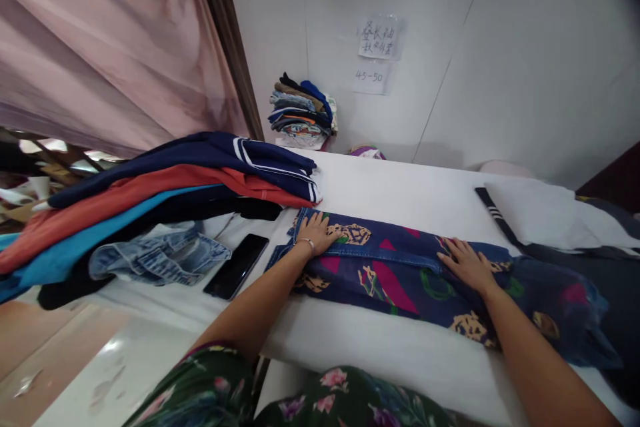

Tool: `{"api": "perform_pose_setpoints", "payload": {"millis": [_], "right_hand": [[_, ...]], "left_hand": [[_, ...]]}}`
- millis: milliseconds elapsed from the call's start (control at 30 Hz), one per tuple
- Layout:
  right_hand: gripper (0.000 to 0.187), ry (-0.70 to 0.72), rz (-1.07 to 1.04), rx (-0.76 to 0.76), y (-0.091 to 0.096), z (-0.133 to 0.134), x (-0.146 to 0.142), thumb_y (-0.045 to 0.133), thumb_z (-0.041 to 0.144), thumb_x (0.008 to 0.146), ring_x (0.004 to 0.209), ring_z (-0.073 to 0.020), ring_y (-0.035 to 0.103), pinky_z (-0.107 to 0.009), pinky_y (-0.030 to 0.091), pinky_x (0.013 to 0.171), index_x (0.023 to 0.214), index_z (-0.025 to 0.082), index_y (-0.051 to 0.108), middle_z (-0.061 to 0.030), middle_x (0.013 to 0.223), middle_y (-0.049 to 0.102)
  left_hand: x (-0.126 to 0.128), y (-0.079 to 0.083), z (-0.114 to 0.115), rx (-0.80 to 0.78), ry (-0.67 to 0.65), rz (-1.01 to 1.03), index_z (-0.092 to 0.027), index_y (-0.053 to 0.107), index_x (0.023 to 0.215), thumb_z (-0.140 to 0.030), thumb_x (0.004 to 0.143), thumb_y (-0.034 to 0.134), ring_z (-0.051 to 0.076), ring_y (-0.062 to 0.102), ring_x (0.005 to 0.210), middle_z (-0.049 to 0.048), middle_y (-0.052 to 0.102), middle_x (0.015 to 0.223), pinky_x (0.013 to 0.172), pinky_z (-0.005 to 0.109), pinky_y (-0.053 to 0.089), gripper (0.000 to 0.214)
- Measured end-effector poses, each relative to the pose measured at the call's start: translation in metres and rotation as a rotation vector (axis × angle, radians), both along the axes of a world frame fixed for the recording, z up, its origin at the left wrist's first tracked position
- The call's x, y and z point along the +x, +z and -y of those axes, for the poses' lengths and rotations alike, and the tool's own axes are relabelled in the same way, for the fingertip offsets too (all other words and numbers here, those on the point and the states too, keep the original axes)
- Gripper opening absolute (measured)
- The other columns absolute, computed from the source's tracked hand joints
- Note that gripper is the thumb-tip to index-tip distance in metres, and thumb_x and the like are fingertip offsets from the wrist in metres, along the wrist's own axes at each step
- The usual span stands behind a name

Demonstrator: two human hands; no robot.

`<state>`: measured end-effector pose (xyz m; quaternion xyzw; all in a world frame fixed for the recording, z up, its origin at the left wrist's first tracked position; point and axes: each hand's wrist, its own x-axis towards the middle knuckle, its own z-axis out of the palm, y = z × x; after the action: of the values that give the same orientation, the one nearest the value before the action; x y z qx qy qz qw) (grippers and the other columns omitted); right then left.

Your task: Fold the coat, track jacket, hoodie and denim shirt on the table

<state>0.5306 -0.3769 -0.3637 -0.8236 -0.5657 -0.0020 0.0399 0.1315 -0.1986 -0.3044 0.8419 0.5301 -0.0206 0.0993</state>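
A dark blue denim garment (380, 273) with pink, green and tan prints lies stretched out lengthwise across the white tabletop, its exact kind unclear. Near its left end, my left hand (318, 232) rests flat on the upper edge with the fingers spread; a thin bracelet circles that wrist. Further right, my right hand (468, 264) presses down on the cloth, its fingers apart as well. Neither hand grips anything. My right forearm crosses over the garment, hiding a part of it. The far right end looks rumpled.
At left lie layered clothes (200, 173), light-wash jeans (160, 255) and a black phone (237, 265). White and dark garments (540, 213) lie at right. Behind the white table (400, 187) stands a folded clothes stack (303, 110) against the wall; handwritten papers (377, 40) hang above.
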Motion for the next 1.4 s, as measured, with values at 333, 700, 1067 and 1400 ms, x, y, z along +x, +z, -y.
{"api": "perform_pose_setpoints", "payload": {"millis": [333, 700, 1067, 1400], "right_hand": [[0.044, -0.018, -0.286, 0.078, 0.053, 0.016, -0.038, 0.053, 0.038, 0.088, 0.134, -0.0293, 0.044, -0.055, 0.031, 0.11, 0.129, 0.023, 0.059, -0.013, 0.14, 0.052], [0.05, -0.35, -0.022, 0.804, 0.062, 0.152, -0.011, 0.046, 0.047, 0.087, 0.126, -0.0278, 0.05, -0.046, 0.039, 0.106, 0.122, 0.015, 0.061, -0.0162, 0.134, 0.056], [0.043, -0.665, -0.406, 0.631, 0.067, 0.161, 0.009, 0.064, 0.061, 0.065, 0.059, -0.0188, 0.057, -0.028, 0.042, 0.058, 0.05, 0.022, 0.051, -0.001, 0.05, 0.055], [0.052, -0.289, -0.646, 1.345, 0.127, 0.144, -0.038, 0.031, 0.057, 0.088, 0.104, -0.0224, 0.061, -0.039, 0.052, 0.08, 0.127, 0.026, 0.047, -0.009, 0.123, 0.06]], "left_hand": [[-0.007, 0.001, -0.01, 0.057, -0.016, 0.044, -0.015, 0.05, 0.137, -0.053, 0.091, 0.028, 0.028, 0.029, 0.142, 0.0113, 0.04, 0.15, 0.115, 0.047, 0.021, 0.064], [-0.015, -0.016, -0.032, 0.143, -0.095, 0.139, -0.015, 0.063, 0.124, -0.052, 0.087, 0.034, 0.033, 0.043, 0.133, 0.0146, 0.054, 0.139, 0.111, 0.05, 0.03, 0.06], [-0.014, -0.017, -0.031, 0.174, -0.115, 0.157, -0.018, 0.065, 0.119, -0.055, 0.087, 0.031, 0.034, 0.047, 0.129, 0.0126, 0.058, 0.135, 0.108, 0.051, 0.033, 0.059], [-0.009, -0.008, -0.02, 0.131, -0.08, 0.169, -0.016, 0.064, 0.122, -0.053, 0.087, 0.032, 0.032, 0.043, 0.133, 0.013, 0.054, 0.139, 0.111, 0.052, 0.028, 0.06]]}}
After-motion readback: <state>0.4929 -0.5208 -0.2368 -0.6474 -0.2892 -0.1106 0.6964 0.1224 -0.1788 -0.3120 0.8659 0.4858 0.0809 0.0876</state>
